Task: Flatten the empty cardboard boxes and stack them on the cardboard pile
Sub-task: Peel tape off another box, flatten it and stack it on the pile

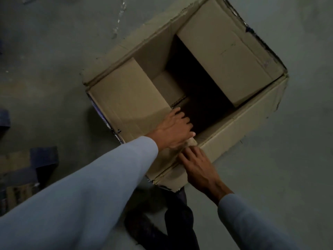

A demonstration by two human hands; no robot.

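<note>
A large brown cardboard box [239,123] stands open on the grey floor, its inside dark. Two inner flaps fold inward: one on the near left [129,101], one on the far right [225,51]. My left hand [174,129] grips the inner edge of the near-left flap, fingers curled over it into the opening. My right hand [200,166] lies on the near corner of the box with its fingers against the cardboard, right below my left hand. Whether those fingers pinch the edge is unclear.
Bare grey concrete floor [54,51] surrounds the box. At the left edge lie dark blue and brown pieces of cardboard [27,170]. My dark trouser legs [176,219] show below the box's near corner.
</note>
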